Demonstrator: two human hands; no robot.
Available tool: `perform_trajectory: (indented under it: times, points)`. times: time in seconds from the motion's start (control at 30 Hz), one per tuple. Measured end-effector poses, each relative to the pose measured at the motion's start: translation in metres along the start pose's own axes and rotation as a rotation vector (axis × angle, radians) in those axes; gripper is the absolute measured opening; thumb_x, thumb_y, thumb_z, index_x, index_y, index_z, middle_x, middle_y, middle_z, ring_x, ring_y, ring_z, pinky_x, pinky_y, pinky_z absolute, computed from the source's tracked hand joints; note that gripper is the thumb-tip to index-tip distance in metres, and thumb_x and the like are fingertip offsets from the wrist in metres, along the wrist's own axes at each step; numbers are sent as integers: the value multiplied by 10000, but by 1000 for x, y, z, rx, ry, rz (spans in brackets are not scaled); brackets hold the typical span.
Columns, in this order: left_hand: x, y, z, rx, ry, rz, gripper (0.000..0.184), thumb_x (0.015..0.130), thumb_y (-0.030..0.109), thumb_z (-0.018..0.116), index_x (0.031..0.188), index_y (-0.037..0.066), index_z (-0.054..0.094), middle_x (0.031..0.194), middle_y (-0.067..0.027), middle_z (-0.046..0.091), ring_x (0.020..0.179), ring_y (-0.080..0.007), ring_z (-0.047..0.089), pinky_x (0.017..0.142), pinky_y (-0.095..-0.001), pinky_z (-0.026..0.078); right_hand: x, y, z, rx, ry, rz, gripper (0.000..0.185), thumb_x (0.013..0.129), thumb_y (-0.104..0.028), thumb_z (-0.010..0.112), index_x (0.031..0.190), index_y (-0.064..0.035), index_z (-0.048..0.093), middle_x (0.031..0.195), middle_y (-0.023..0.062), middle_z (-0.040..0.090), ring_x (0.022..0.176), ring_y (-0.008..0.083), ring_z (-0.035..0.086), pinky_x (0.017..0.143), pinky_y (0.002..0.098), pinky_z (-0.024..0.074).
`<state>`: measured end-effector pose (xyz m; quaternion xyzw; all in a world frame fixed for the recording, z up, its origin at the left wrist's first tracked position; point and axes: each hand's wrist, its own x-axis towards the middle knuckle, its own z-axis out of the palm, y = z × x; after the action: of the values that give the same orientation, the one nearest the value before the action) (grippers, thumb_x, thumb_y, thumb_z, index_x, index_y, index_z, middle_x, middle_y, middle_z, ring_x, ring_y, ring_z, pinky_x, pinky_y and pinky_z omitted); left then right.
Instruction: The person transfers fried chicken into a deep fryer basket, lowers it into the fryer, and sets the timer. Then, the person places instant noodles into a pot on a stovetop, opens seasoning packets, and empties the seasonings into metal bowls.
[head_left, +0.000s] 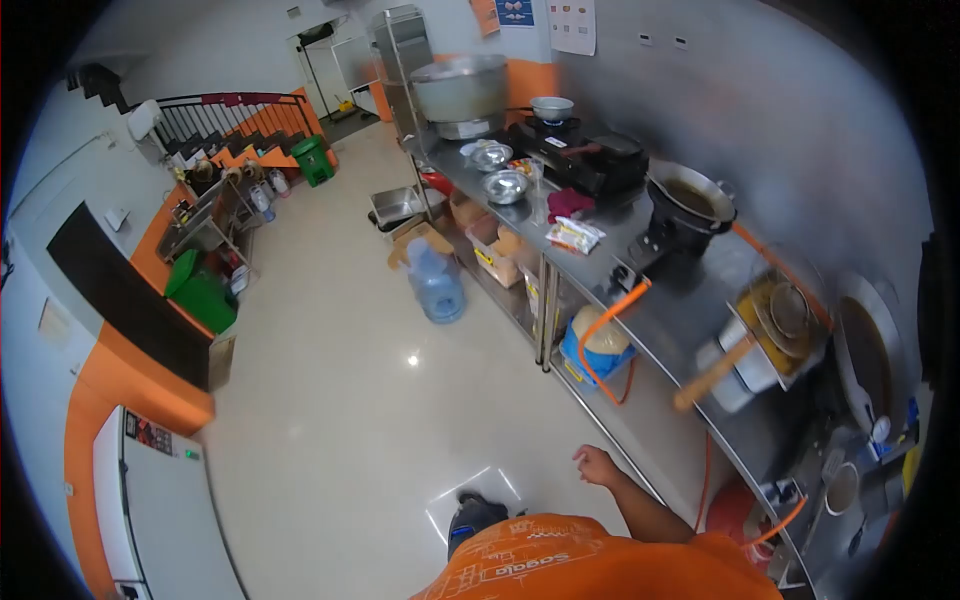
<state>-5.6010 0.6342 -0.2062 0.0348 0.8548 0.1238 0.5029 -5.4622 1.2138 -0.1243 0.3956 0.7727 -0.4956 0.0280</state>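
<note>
The right hand point(597, 466) hangs in the lower part of the head view, its fingers loosely curled with the tips slightly apart; no object is visible in its grasp. The left hand lies outside the view, and its state cannot be told.

Nearest the right hand, a metal rail point(602, 428) runs just beside it at the lower level of the steel table point(700, 325). Ahead of the hand, a blue basket point(603, 371) beneath the tabletop bears a bulging bag point(600, 336); an orange hose point(603, 324) loops down from the table edge in front of them.

To the right of the hand and higher, a wooden handle point(715, 374) projects past the table edge from a wire strainer point(790, 311). Farther ahead, on the tabletop, a pan point(690, 196) of dark liquid rests on a black burner point(676, 228). Beyond it, and farther left, stand two metal bowls point(505, 186) and a large pot point(460, 96).

Well ahead and to the left of the hand, a translucent blue water jug point(437, 287) stands on the floor point(350, 420). Nearer and left of the hand appears a dark shoe point(476, 514).
</note>
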Motion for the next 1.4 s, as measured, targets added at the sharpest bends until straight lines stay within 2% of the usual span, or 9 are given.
perform_trajectory:
  times: [0.17,0.4,0.57,0.67,0.77,0.9,1.0,1.2,1.4]
  points:
    - [74,80,-133,23,-23,17,281,796,295,701,993,95,695,943,-93,703,912,-224,652,842,-383,504,125,-88,-11,191,91,11,234,848,-60,484,1051,-49,599,722,126,636,625,224,654,618,358,517]
    - [275,240,-400,184,-127,349,263,825,329,676,989,127,712,965,-90,711,916,-216,657,814,-367,515,206,-145,-30,94,148,181,428,916,-375,552,734,-7,672,642,104,651,565,189,635,596,332,507]
    - [340,499,-538,201,270,578,171,849,182,559,890,135,717,941,-123,697,892,-248,657,795,-377,523,266,-228,-87,87,148,295,371,958,-315,529,829,-9,695,649,93,651,531,156,622,556,313,501]
    - [410,585,-561,114,346,854,212,826,119,558,994,27,651,846,-109,682,788,-163,633,712,-307,505,329,-267,-128,61,128,99,280,974,-156,489,1198,-34,603,679,107,642,576,192,636,594,329,509]
    - [405,661,-563,-18,252,866,273,955,242,473,1009,40,649,923,-127,681,843,-243,653,760,-372,519,392,-324,-173,187,148,-131,313,951,-141,531,1250,-63,579,759,107,650,676,210,655,629,324,507]
    - [401,743,-567,-192,142,871,222,940,186,542,1021,0,634,868,-117,685,809,-185,657,758,-318,525,453,-402,-230,120,327,-262,285,905,-140,569,1178,-67,599,849,154,648,761,287,649,691,398,504]
    - [386,822,-590,-235,159,862,223,941,180,543,1017,-8,637,861,-116,683,814,-180,652,770,-308,515,482,-440,-268,-16,295,-232,181,903,-197,601,894,-23,647,819,156,630,709,318,618,628,392,470]
    - [420,1029,-641,-210,353,1138,236,934,235,598,997,12,643,819,-84,669,770,-169,623,725,-318,486,531,-495,-301,20,413,-193,142,874,-150,653,964,-41,676,833,128,670,671,239,644,577,328,486]
    - [509,1224,-683,-105,482,1369,384,857,160,658,1201,27,550,1131,-114,595,1054,-206,554,762,-330,495,628,-567,-335,98,496,-68,191,855,-109,644,1033,-45,670,930,150,685,760,270,681,637,339,524]
